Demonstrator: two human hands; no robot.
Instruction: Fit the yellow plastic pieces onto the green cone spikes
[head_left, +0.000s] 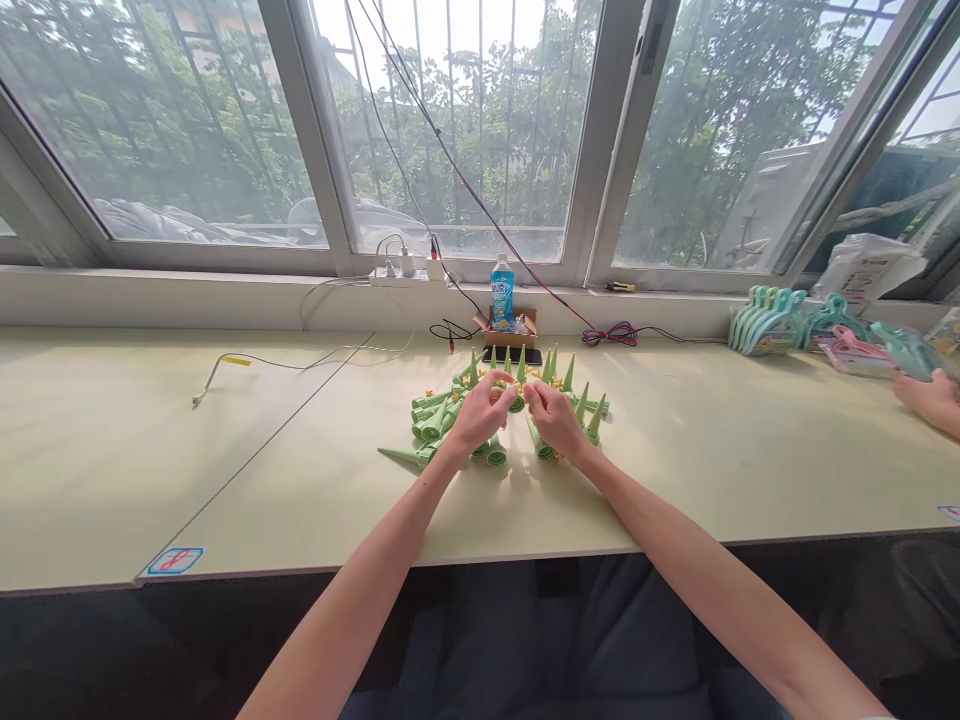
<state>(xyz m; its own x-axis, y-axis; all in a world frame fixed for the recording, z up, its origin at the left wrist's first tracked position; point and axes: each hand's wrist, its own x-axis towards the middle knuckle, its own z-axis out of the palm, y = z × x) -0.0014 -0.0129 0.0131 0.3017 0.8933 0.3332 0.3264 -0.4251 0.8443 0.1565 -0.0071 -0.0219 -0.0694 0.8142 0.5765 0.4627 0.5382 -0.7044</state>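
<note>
View from the head, looking forward and down. The left hand [480,415] and the right hand [556,418] meet fingertip to fingertip just above the table [712,450]. Both have their fingers curled in and pinched on one small cone [517,402]. It is gripped from both sides, which seems to steady so slight a piece; how it sits between the fingers is too small to tell.

Directly under and around the hands lies a heap of green cones [433,415], straight ahead and within easy reach of either hand. Those to the left lie on their sides. Those at the back and right stand point up on their wide ends. Small yellow parts [537,376] are scattered among them.

Behind the heap, against the sill, a blue-labelled bottle [502,292] stands upright in front of a small cardboard box [526,328], well clear of the work. Red and black cables [611,335] trail along the back edge. At far right, another person's hand [930,398] rests near stacked teal hangers [765,320].
</note>
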